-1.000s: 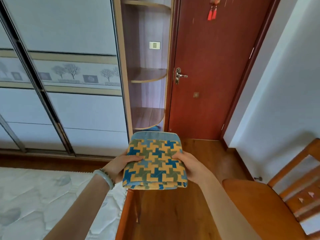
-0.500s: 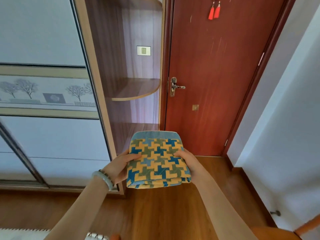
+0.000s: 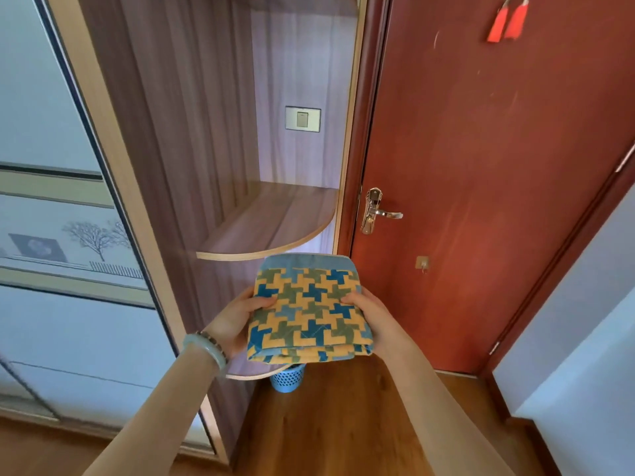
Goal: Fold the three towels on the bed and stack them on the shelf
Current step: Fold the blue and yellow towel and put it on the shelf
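Both arms reach forward, a little bent. The left hand (image 3: 237, 321) and the right hand (image 3: 372, 317) face each other, thumbs on top, fingers curled under, squeezing the folded towel (image 3: 309, 310) between them.

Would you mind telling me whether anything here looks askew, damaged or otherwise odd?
Nothing stands out. The folded towel is neat and held level between the left hand and right hand, just below the bare shelf. The door shows only faint scuffs.
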`<state>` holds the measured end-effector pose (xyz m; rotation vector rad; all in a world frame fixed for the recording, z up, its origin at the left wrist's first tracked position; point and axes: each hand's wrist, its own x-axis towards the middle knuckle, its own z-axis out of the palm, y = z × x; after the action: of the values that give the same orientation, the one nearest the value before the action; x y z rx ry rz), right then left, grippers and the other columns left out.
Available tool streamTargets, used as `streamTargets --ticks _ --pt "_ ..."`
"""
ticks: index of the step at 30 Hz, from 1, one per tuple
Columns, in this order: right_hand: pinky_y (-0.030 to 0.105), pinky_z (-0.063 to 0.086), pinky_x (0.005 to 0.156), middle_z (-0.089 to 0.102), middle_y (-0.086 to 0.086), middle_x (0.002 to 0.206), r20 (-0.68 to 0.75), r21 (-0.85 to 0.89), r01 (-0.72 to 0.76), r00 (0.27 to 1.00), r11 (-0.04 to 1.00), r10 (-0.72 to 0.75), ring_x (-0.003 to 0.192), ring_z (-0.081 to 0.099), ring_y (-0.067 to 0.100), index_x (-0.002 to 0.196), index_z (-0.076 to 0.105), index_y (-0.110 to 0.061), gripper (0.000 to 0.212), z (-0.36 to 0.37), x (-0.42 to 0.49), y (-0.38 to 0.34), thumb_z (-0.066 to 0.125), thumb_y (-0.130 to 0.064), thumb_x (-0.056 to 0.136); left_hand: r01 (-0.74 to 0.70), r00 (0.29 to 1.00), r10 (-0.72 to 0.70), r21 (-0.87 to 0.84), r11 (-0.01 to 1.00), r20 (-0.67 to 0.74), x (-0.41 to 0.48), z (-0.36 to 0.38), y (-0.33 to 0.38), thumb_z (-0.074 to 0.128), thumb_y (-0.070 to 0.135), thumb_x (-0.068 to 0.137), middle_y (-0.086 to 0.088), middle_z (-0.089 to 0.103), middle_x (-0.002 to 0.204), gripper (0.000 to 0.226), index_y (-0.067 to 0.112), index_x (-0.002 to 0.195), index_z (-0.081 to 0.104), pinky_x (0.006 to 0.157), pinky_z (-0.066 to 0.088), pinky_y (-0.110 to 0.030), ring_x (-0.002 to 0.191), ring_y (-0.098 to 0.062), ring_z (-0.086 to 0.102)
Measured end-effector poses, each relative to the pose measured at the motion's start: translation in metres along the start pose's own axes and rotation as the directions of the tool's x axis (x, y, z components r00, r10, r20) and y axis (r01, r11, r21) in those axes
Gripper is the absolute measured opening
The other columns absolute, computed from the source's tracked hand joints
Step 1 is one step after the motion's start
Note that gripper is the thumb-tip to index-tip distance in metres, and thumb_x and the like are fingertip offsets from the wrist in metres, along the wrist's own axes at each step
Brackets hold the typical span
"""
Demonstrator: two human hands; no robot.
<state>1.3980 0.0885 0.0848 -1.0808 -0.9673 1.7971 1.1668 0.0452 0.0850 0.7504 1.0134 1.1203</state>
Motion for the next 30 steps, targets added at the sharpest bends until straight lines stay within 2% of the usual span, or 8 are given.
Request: streamTargets --ticks 9,13,16,20,23,25,27,30 --pt "0.050 0.052 0.091 0.068 0.016 0.114 0.083 -0.002 0.037 0.996 0.999 -0.037 0.103 0.066 0.033 0.122 0.056 -0.011 0.038 0.049 0.176 -0.056 0.058 0.002 0.086 -0.093 0.958 0.134 0.169 0.981 -0.251 0.142 -0.061 0.100 0.054 0.005 0.092 -0.010 0.074 0.077 0.021 0.007 0.112 0.061 0.053 0.058 -0.031 0.062 -0.022 0.071" --pt "0.043 0.057 0.083 0.068 0.015 0.110 0.123 -0.057 0.039 0.992 0.998 -0.032 0.097 0.068 0.029 0.114 0.057 -0.011 0.033 0.083 0.230 -0.066 0.056 0.006 0.086 -0.071 0.882 0.237 0.384 0.921 -0.406 0.180 -0.097 0.132 0.056 0.004 0.091 -0.012 0.070 0.085 0.023 0.005 0.115 0.058 0.061 0.058 -0.030 0.062 -0.018 0.069" --pt "0.047 0.055 0.086 0.067 0.017 0.114 0.135 -0.085 -0.008 0.991 0.996 0.020 0.102 0.066 0.033 0.118 0.054 -0.010 0.038 0.101 0.261 -0.060 0.057 0.007 0.085 0.061 0.829 0.298 0.606 0.793 -0.473 0.195 -0.122 0.139 0.060 0.012 0.091 -0.016 0.068 0.107 0.033 0.005 0.122 0.056 0.089 0.052 -0.043 0.092 -0.030 0.067" --pt "0.039 0.057 0.068 0.070 0.004 0.089 0.126 -0.348 -0.061 0.986 0.936 0.111 0.078 0.068 0.018 0.098 0.060 -0.016 0.025 0.117 0.283 -0.060 0.063 0.003 0.083 0.304 0.738 0.413 0.810 0.501 -0.533 0.196 -0.120 0.135 0.053 0.019 0.093 -0.017 0.064 0.113 0.040 0.013 0.131 0.047 0.088 0.046 -0.041 0.106 -0.039 0.059" --pt "0.034 0.055 0.065 0.066 -0.004 0.087 0.176 -0.643 0.041 0.980 0.765 0.096 0.076 0.065 0.013 0.095 0.061 -0.020 0.017 0.121 0.293 -0.070 0.071 -0.016 0.082 0.403 0.733 0.506 0.890 0.214 -0.454 0.195 -0.108 0.123 0.053 0.013 0.088 -0.019 0.054 0.128 0.049 0.007 0.136 0.042 0.093 0.043 -0.045 0.114 -0.040 0.051" --pt "0.040 0.052 0.084 0.060 -0.001 0.110 0.254 -0.874 0.283 0.959 0.395 -0.125 0.101 0.060 0.019 0.120 0.051 -0.021 0.052 0.117 0.300 -0.076 0.069 -0.045 0.077 0.395 0.689 0.657 0.918 0.013 -0.306 0.196 -0.101 0.116 0.055 0.012 0.081 -0.019 0.055 0.131 0.050 0.003 0.130 0.051 0.094 0.044 -0.048 0.116 -0.040 0.053" --pt "0.044 0.039 0.102 0.040 0.010 0.138 0.391 -0.896 0.437 0.859 0.077 -0.330 0.125 0.041 0.027 0.146 0.023 -0.019 0.083 0.115 0.307 -0.080 0.062 -0.052 0.079 0.363 0.654 0.734 0.927 -0.094 -0.181 0.202 -0.092 0.110 0.046 0.028 0.082 -0.019 0.059 0.129 0.050 0.001 0.121 0.060 0.099 0.041 -0.052 0.117 -0.038 0.056" --pt "0.052 0.013 0.116 0.010 0.013 0.158 0.641 -0.766 0.616 0.712 -0.182 -0.287 0.145 0.011 0.029 0.150 0.019 -0.025 0.074 0.120 0.311 -0.077 0.050 -0.050 0.088 0.363 0.737 0.658 0.912 -0.192 -0.155 0.206 -0.078 0.098 0.033 0.039 0.086 -0.014 0.060 0.129 0.058 0.004 0.122 0.062 0.105 0.035 -0.055 0.121 -0.031 0.056"
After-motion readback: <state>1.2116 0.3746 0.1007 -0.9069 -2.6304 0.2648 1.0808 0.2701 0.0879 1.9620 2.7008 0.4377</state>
